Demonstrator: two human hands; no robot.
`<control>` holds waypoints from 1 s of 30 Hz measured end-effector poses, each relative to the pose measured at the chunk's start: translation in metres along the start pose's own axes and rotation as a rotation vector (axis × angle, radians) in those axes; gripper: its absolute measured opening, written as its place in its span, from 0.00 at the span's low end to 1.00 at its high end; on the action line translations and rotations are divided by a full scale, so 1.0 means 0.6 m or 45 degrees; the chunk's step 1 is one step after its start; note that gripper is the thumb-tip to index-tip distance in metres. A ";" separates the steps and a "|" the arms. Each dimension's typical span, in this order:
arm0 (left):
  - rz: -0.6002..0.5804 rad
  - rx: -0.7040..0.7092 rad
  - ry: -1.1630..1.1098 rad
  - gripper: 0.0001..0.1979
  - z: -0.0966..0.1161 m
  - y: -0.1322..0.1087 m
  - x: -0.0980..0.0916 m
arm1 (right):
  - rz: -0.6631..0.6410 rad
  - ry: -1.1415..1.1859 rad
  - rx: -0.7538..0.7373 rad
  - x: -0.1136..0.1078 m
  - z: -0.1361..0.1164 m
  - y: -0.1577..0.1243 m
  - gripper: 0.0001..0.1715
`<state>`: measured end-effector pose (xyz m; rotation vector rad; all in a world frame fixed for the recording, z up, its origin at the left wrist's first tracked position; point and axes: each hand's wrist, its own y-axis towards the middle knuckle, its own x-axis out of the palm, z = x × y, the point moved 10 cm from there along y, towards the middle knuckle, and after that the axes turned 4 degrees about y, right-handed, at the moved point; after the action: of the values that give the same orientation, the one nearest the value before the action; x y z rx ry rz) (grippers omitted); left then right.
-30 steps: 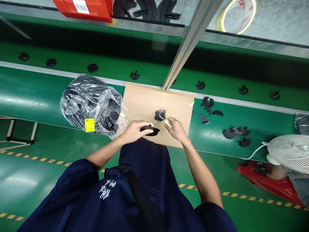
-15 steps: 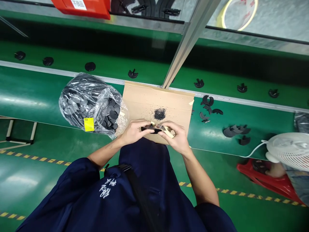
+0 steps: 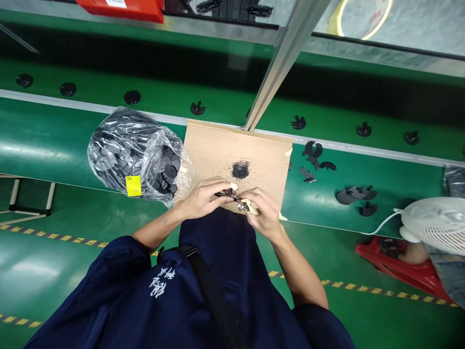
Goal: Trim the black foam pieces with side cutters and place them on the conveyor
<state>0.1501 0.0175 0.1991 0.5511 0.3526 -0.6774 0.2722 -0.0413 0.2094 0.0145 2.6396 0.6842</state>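
My left hand (image 3: 202, 198) pinches a flat black disc (image 3: 224, 195) by its edge, just over the near edge of a brown cardboard sheet (image 3: 214, 150). My right hand (image 3: 263, 212) is closed round a small pale-handled metal tool (image 3: 247, 207), whose tip meets the disc. A small heap of black shavings (image 3: 240, 169) lies on the cardboard just beyond the hands. To the left, a clear plastic bag (image 3: 127, 152) full of black discs rests on the green bench (image 3: 47, 145).
Trimmed black curved pieces (image 3: 313, 150) and a darker pile (image 3: 354, 194) lie right of the cardboard. More black parts sit along the far green conveyor (image 3: 198, 108). A metal post (image 3: 279, 58) rises behind. A white fan (image 3: 432, 224) and red tray (image 3: 399, 269) are at right.
My right hand drew back from the shavings heap toward me and met the disc with the tool. My left hand tilted the disc edge-on.
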 end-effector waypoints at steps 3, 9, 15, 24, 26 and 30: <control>0.005 0.011 -0.019 0.11 0.003 0.002 -0.001 | -0.001 0.021 -0.011 0.000 -0.003 0.000 0.12; 0.173 0.161 -0.065 0.08 0.019 -0.002 -0.017 | -0.038 0.074 0.034 0.002 -0.004 -0.001 0.09; 0.275 0.217 -0.053 0.10 0.039 -0.010 -0.023 | -0.054 0.114 0.082 -0.002 -0.010 -0.002 0.09; 0.098 0.096 -0.078 0.12 0.027 -0.005 -0.013 | -0.079 0.086 0.057 0.002 -0.013 -0.003 0.10; 0.115 0.059 -0.093 0.13 0.022 -0.007 -0.015 | -0.073 0.103 0.042 0.002 -0.013 -0.004 0.10; 0.155 -0.013 -0.125 0.14 0.016 -0.012 -0.015 | -0.041 0.098 0.028 -0.002 -0.013 -0.005 0.10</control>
<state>0.1400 0.0119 0.2084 0.5231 0.2288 -0.5828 0.2705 -0.0474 0.2147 -0.0488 2.7150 0.6576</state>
